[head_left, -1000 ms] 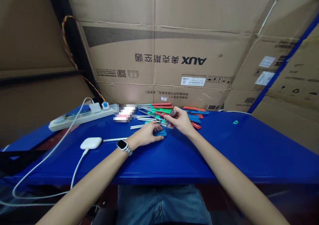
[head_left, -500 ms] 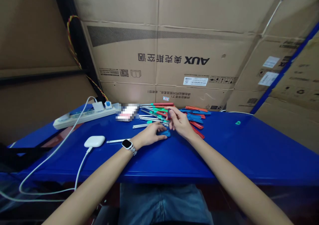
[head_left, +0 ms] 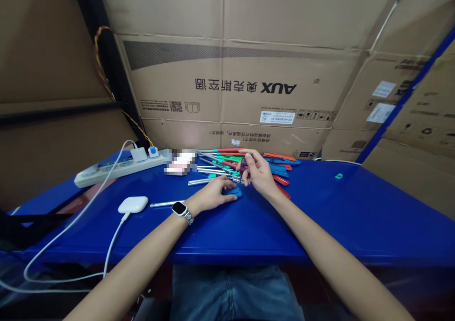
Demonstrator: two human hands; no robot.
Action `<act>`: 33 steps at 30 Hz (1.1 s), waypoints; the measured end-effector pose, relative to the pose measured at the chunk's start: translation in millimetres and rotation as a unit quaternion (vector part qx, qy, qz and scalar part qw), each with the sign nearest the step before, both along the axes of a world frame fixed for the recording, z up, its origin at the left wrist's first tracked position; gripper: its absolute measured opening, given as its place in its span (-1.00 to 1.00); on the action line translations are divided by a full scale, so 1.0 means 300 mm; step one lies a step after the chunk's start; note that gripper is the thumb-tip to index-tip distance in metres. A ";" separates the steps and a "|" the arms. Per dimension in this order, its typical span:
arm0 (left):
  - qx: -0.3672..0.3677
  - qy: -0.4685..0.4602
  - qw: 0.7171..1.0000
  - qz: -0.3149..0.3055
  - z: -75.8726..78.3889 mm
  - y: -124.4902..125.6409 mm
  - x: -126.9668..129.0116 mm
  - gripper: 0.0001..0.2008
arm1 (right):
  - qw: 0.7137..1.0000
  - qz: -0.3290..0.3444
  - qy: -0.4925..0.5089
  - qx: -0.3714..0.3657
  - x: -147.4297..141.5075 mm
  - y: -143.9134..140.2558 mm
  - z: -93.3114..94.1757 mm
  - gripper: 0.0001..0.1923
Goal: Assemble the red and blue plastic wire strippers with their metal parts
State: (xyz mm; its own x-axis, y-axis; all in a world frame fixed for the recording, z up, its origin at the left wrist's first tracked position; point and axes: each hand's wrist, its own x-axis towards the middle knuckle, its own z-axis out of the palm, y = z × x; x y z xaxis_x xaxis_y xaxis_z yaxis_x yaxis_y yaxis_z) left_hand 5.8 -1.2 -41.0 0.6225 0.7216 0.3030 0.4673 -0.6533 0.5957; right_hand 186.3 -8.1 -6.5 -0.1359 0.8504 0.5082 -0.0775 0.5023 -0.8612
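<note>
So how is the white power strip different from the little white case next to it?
The power strip is long and flat, lying far back on the blue table; the white case is small, rounded and nearer. The power strip has two plugs sitting in it, one white and one blue; the white case has a single cable running off the table's front edge. Both are white and rest left of the left hand.

One power strip [head_left: 121, 168], one white charger case [head_left: 132, 204], one wristwatch [head_left: 179, 209], two hands
</note>
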 end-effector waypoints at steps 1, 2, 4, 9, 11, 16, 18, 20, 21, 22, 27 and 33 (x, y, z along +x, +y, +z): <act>-0.001 0.007 1.000 0.001 0.001 -0.001 0.001 -0.64 | 1.000 0.007 -0.007 0.001 0.002 0.000 0.002 -0.57; -0.001 0.012 1.000 0.003 0.003 -0.003 0.001 -0.64 | 1.000 0.014 -0.014 -0.001 0.006 -0.001 0.006 -0.56; 0.001 0.014 1.000 0.006 0.004 -0.005 0.002 -0.65 | 1.000 0.016 -0.022 -0.009 0.013 -0.002 0.016 -0.57; 0.007 -0.002 1.000 0.007 -0.002 -0.006 0.003 -0.66 | 1.000 -0.006 -0.007 -0.011 0.014 -0.012 0.043 -0.57; 0.006 0.002 1.000 0.009 -0.003 -0.006 0.004 -0.67 | 1.000 0.001 -0.007 -0.018 0.004 -0.016 0.048 -0.52; -0.019 0.025 0.999 0.017 0.007 -0.012 0.006 -0.71 | 0.999 -0.002 0.024 -0.036 -0.021 -0.019 0.035 -0.44; -0.024 0.031 0.999 0.018 0.013 -0.015 0.007 -0.72 | 0.999 -0.003 0.033 -0.034 -0.022 -0.020 0.026 -0.52; -0.026 0.034 0.999 0.018 0.017 -0.017 0.008 -0.72 | 0.999 0.015 0.029 -0.031 -0.017 -0.019 0.021 -0.58; -0.027 0.034 0.999 0.019 0.018 -0.017 0.009 -0.72 | 0.999 0.029 0.022 -0.031 -0.012 -0.019 0.020 -0.58; -0.028 0.034 0.999 0.020 0.019 -0.018 0.009 -0.71 | 0.999 0.040 0.015 -0.033 -0.006 -0.018 0.021 -0.58; -0.033 0.032 0.999 0.025 0.011 -0.016 0.010 -0.66 | 0.999 0.029 0.010 -0.038 0.013 -0.010 0.034 -0.58; -0.032 0.032 0.998 0.035 0.001 -0.010 0.007 -0.62 | 0.999 -0.020 0.033 -0.032 0.001 -0.004 0.028 -0.48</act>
